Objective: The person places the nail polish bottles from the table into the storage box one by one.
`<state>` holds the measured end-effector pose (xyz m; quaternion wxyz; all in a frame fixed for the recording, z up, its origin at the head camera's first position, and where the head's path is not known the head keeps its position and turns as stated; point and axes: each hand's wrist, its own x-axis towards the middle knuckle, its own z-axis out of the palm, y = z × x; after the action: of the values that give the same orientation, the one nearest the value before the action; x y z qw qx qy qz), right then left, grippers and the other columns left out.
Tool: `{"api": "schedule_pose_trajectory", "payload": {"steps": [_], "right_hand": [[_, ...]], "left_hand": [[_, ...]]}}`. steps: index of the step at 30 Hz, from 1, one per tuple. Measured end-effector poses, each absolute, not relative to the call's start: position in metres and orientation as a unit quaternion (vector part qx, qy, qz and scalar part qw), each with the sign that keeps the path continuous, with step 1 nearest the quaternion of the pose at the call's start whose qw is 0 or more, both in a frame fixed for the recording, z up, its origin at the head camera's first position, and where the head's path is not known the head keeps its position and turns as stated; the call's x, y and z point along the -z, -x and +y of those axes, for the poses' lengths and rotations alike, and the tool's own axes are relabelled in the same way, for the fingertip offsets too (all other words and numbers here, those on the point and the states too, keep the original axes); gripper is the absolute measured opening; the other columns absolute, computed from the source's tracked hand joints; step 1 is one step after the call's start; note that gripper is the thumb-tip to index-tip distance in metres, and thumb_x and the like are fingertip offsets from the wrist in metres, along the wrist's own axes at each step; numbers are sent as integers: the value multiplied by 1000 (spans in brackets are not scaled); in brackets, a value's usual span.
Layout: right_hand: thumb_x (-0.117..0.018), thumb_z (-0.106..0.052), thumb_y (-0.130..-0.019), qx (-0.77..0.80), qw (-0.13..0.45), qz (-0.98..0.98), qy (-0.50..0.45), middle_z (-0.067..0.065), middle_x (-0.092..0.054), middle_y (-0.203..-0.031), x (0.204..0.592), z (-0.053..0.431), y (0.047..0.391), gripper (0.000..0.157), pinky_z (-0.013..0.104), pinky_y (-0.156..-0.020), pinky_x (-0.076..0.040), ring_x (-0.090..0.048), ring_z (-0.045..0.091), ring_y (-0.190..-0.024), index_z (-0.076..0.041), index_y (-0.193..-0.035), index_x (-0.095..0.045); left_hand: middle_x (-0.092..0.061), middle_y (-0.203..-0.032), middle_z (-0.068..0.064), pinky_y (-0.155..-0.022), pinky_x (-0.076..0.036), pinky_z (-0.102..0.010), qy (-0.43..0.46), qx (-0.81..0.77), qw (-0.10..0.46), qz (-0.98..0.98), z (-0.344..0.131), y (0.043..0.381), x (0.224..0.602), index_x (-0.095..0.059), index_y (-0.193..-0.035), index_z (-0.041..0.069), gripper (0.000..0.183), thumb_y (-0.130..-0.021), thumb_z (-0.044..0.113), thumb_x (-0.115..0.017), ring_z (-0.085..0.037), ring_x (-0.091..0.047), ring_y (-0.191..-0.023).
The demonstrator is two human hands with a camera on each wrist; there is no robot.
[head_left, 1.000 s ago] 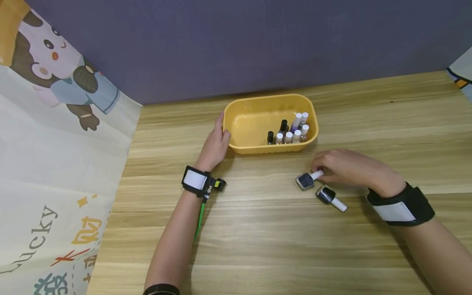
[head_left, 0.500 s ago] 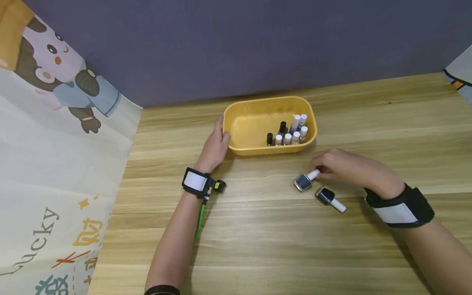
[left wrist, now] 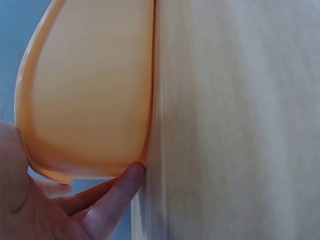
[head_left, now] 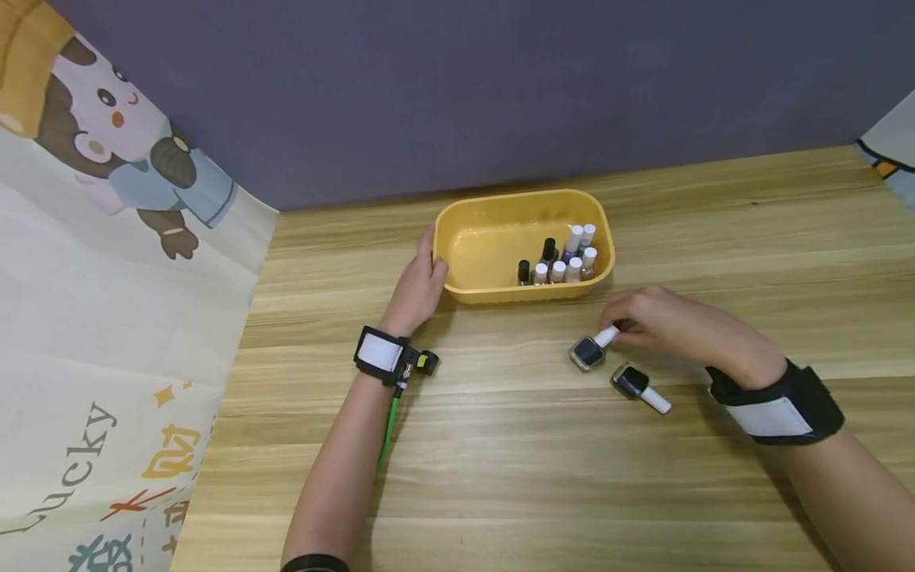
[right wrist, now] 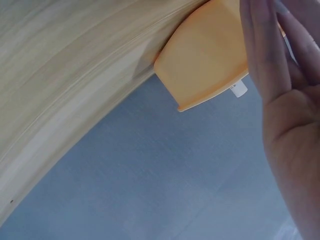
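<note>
My left hand (head_left: pixel 416 287) grips the left end of a yellow plastic basket (head_left: pixel 493 295); in the left wrist view, its fingers (left wrist: pixel 117 197) lie along the end wall (left wrist: pixel 90 110). In front of the basket's right end, my right hand (head_left: pixel 675 324) pinches the white cap of a nail polish bottle (head_left: pixel 588 353) with a dark square body. That bottle slants, its body toward the lower left. Close beside it, a second dark nail polish bottle (head_left: pixel 631 380) lies on the table, its white cap pointing to the lower right. The right wrist view hides the pinched bottle behind the fingers (right wrist: pixel 270 55).
Several nail polish bottles (head_left: pixel 558 272) with white or black caps stand in the basket's right half. A dark blue-grey panel (head_left: pixel 457 95) rises behind the wooden table (head_left: pixel 500 477). A printed cloth (head_left: pixel 129 334) borders the table on the left.
The pinched nail polish bottle has shifted slightly left, its body now a little farther from the second bottle. My left hand stays at the basket; the head view has shifted a little.
</note>
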<state>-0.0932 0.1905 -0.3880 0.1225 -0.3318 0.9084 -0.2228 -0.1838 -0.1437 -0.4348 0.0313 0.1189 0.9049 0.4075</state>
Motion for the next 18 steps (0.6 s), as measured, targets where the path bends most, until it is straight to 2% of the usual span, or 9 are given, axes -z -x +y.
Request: {"api": "schedule_pose_trajectory", "payload": {"steps": [2,8,15,18], "right_hand": [[-67,-11,-79,226,125,908,329,-12,-60,-86,387,190,93,15,23,-65,-47,-54,1,-77,-23,-88,-66],[-67,-11,-78,235,115,905,335,-13,-61,-88,388,190,92,16,21,-65,-47,-55,1,-78,-22,-90,-67],[-67,-13,-79,242,100,904,339,-14,-61,-88,385,187,89,16,20,-65,-46,-55,1,-77,-25,-90,-67],[-66,-13,-80,250,98,902,337,-14,-60,-89,384,187,88,16,20,-65,-46,-55,0,-77,-26,-90,-66]], "left_hand": [[-37,-144,-11,-80,-44,-30,-118,-406,29,906,-143,184,434,0,-149,28,59,-97,32,-28,-16,-53,-96],[-39,-143,-12,-69,-45,-31,-121,-410,27,904,-143,181,435,0,-149,26,60,-97,31,-29,-17,-55,-83],[-39,-142,-13,-72,-45,-31,-123,-409,26,904,-144,181,434,-2,-150,21,60,-97,31,-30,-17,-55,-88],[-37,-144,-11,-78,-44,-31,-122,-407,26,905,-143,182,434,-1,-149,24,60,-97,32,-29,-16,-54,-95]]}}
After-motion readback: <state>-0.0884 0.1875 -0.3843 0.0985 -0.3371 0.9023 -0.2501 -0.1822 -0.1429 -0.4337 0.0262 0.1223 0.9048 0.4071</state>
